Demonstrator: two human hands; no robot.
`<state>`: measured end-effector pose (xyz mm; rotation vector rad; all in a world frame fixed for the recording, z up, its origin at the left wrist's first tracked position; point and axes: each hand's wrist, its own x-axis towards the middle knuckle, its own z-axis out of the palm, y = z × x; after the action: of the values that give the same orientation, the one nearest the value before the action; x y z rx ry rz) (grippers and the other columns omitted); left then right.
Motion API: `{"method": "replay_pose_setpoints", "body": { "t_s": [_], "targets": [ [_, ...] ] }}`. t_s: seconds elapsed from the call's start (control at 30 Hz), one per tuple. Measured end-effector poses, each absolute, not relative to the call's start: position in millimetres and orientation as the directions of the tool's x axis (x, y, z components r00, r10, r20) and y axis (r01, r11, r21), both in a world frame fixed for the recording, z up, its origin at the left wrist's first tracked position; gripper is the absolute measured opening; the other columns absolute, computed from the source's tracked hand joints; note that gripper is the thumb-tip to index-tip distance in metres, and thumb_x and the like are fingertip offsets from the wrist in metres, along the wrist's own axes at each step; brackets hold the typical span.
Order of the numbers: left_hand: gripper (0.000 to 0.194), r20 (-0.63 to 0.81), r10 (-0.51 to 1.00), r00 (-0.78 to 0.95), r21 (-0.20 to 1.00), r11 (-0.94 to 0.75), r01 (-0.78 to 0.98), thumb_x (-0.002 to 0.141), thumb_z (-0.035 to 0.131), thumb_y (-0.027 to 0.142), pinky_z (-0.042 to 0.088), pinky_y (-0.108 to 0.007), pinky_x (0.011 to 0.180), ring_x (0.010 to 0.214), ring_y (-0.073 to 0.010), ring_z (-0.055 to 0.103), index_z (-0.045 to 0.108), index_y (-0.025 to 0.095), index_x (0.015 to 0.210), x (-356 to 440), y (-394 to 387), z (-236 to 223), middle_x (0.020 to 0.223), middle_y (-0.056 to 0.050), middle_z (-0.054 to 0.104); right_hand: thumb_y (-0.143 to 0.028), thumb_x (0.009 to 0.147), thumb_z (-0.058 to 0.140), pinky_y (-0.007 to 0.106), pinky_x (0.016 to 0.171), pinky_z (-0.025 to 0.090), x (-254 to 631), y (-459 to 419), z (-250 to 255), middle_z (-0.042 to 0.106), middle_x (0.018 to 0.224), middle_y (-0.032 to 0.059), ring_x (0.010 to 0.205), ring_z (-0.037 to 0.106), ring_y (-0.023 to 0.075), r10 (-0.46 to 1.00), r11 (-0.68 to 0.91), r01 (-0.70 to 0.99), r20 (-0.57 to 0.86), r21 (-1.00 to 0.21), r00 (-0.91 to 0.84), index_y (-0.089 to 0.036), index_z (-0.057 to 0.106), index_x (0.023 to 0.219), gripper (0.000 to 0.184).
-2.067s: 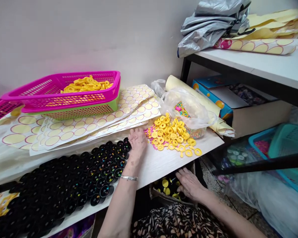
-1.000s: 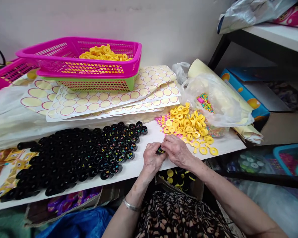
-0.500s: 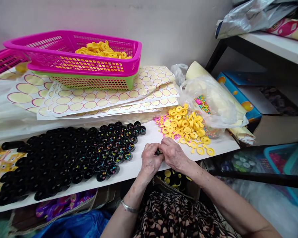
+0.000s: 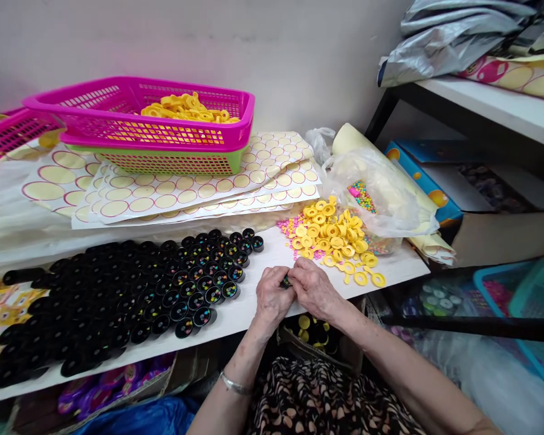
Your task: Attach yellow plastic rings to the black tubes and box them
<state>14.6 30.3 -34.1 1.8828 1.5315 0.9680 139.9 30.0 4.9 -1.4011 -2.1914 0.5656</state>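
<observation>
"Dozens of black cups [image 4: 213,295] stand packed on the left of the white desk [image 4: 265,254], many with coloured beads inside. What is being held?"

"A small dark piece [image 4: 286,281] with coloured flecks, grasped by the left hand [image 4: 273,294] near the desk's front edge. Fingers cover most of it. The right hand [image 4: 316,290] has its fingers curled against it; whether they grip it, I cannot tell."

"What crowds that spot?"

"Just beyond the right hand, a pile of yellow rings [image 4: 335,232] lies beside and among loose pink beads [image 4: 290,227]. Behind, a translucent plastic bag [image 4: 392,202] with multicoloured beads fills the corner, against a cream paper roll [image 4: 351,138]."

"And elsewhere?"

"At the back, a magenta basket [image 4: 163,140] of yellow pieces sits above a green basket [image 4: 199,164], on sheets printed with circles [image 4: 199,190]. Below the desk edge, an open cardboard box [image 4: 351,356] holds black and yellow pieces."
</observation>
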Motion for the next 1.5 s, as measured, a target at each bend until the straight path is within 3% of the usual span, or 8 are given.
{"method": "replay_pose_setpoints", "body": {
  "t_s": [0.27,0.43,0.7,0.83,1.0,1.23,1.33,1.5],
  "targets": [
    [0.020,0.237,0.965,0.111,0.737,-0.254,0.626,0.066,0.064,0.022,0.044,-0.029,0.072,0.078,-0.0169,0.052,0.062,0.020,0.085,14,31,-38,0.081,-0.001,0.064,-0.015,0.083,0.047,0.026,0.068,0.041,168,29,-5,0.050,0.079,0.0019,0.076,0.050,0.0141,0.931,0.363,0.525,0.274,-0.770,-0.242,-0.018,0.059,0.087,0.013],
    [0.031,0.256,0.964,0.077,0.742,-0.247,0.624,0.060,0.071,0.027,0.046,-0.031,0.073,0.079,-0.0180,0.054,0.063,0.019,0.090,14,33,-44,0.082,-0.002,0.065,-0.014,0.081,0.046,0.032,0.074,0.036,205,26,-17,0.052,0.087,0.0073,0.086,0.045,0.0206,0.943,0.153,0.890,0.334,-0.429,-0.001,-0.017,0.060,0.085,0.015],
    [0.052,0.275,0.960,0.053,0.762,-0.251,0.597,0.056,0.075,0.030,0.050,-0.032,0.070,0.088,-0.0201,0.056,0.059,0.019,0.104,9,32,-41,0.098,-0.006,0.063,-0.009,0.083,0.040,0.032,0.068,0.030,224,36,-29,0.054,0.084,0.0085,0.079,0.040,0.0209,0.918,0.281,0.957,0.310,-0.070,-0.247,-0.017,0.061,0.079,0.022],
    [0.031,0.511,0.858,-0.055,0.705,-0.382,0.598,0.068,0.068,0.026,0.049,-0.034,0.072,0.089,-0.0205,0.058,0.060,0.017,0.097,9,12,-31,0.097,-0.009,0.063,-0.013,0.083,0.041,0.032,0.072,0.033,230,42,-26,0.053,0.084,0.0073,0.081,0.043,0.0196,0.909,0.332,0.841,0.384,-0.428,-0.164,-0.017,0.059,0.078,0.019],
    [0.014,0.642,0.764,-0.061,0.662,-0.513,0.546,0.076,0.058,0.014,0.048,-0.033,0.073,0.081,-0.0177,0.060,0.062,0.019,0.088,30,-7,-6,0.085,-0.007,0.066,-0.025,0.077,0.053,0.029,0.070,0.038,232,49,-10,0.049,0.077,0.0018,0.076,0.047,0.0156,0.963,0.236,0.150,0.252,-0.960,0.098,-0.018,0.052,0.067,0.012],
    [0.019,0.101,0.987,0.124,0.982,-0.119,0.144,0.078,0.058,0.030,0.045,-0.022,0.062,0.067,-0.0114,0.055,0.067,0.015,0.086,57,18,31,0.076,-0.003,0.062,-0.032,0.072,0.063,0.026,0.059,0.039,208,20,21,0.052,0.070,0.0008,0.061,0.047,0.0113,0.955,-0.198,-0.337,-0.104,-0.921,-0.277,-0.016,0.055,0.068,0.018],
    [0.019,-0.145,0.983,0.110,0.988,0.150,-0.032,0.071,0.065,0.032,0.039,-0.019,0.051,0.053,-0.0071,0.048,0.068,0.013,0.072,51,14,25,0.058,0.001,0.057,-0.032,0.077,0.058,0.024,0.054,0.039,194,0,23,0.051,0.065,-0.0015,0.056,0.046,0.0104,0.962,-0.180,-0.200,-0.129,-0.963,-0.242,-0.018,0.057,0.083,0.015],
    [0.023,-0.430,0.903,0.011,0.834,0.402,-0.379,0.059,0.074,0.029,0.027,-0.015,0.038,0.040,-0.0024,0.037,0.068,0.010,0.069,42,-9,10,0.050,0.003,0.054,-0.018,0.080,0.053,0.027,0.069,0.042,175,-14,19,0.054,0.082,0.0027,0.077,0.050,0.0147,0.943,0.256,0.299,0.170,-0.919,-0.286,-0.019,0.057,0.090,0.011]
  ]
}}
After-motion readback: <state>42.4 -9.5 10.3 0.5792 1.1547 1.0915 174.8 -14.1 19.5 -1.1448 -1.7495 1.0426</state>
